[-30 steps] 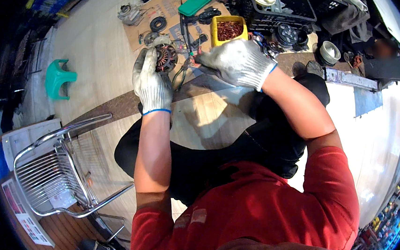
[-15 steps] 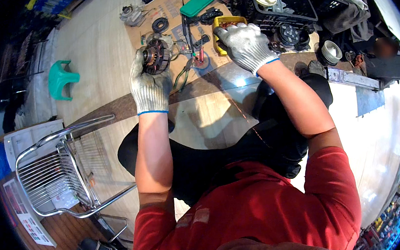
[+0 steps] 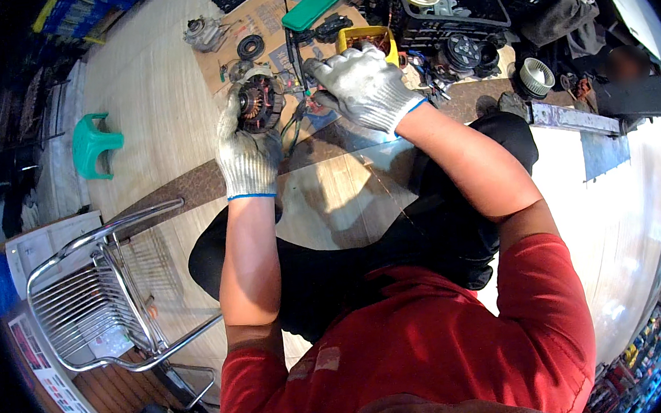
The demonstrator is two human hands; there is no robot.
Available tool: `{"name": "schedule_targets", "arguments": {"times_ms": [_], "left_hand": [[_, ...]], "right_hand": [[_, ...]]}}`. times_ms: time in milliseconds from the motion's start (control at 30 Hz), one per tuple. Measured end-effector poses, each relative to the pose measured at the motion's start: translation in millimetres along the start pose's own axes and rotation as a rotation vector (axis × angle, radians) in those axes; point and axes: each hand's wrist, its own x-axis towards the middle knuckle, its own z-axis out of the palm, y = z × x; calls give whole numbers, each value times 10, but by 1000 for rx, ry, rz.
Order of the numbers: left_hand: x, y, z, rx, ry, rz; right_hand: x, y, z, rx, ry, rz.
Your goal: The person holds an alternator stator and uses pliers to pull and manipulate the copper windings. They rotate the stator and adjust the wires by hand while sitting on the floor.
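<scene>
My left hand [image 3: 250,147], in a white knit glove with a blue cuff edge, is closed around a round, dark motor part with copper windings [image 3: 262,103]. Its wound face is turned up toward me. My right hand [image 3: 364,87], gloved the same way, reaches in from the right, with thumb and fingers apart and nothing visible between them. Just beyond it stands a yellow container [image 3: 379,39] with copper-coloured scraps inside. Between the two hands lie pliers [image 3: 293,125] with dark green handles, partly hidden.
A cardboard sheet [image 3: 214,60] carries a black ring [image 3: 250,47], a metal housing [image 3: 203,35] and a green lidded case [image 3: 322,4]. Black crates [image 3: 456,22] stand at the back right near a white fan wheel [image 3: 535,78]. Leftward are a green stool [image 3: 95,146] and a chrome-framed chair [image 3: 90,303].
My right hand has moved left and slightly nearer, from over the yellow container to beside the motor part. My left hand keeps hold of that part. The whole view has shifted slightly.
</scene>
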Motion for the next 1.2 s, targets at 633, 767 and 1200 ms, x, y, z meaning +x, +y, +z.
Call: {"name": "schedule_targets", "arguments": {"times_ms": [633,767,1200], "left_hand": [[1,18,31,43,-99,-27],[111,349,-79,-71,-20,-22],[-110,274,53,144,-87,-33]], "right_hand": [[-34,312,-119,-5,64,67],[-67,758,-69,-2,115,190],[-114,1058,-39,-134,73,228]]}}
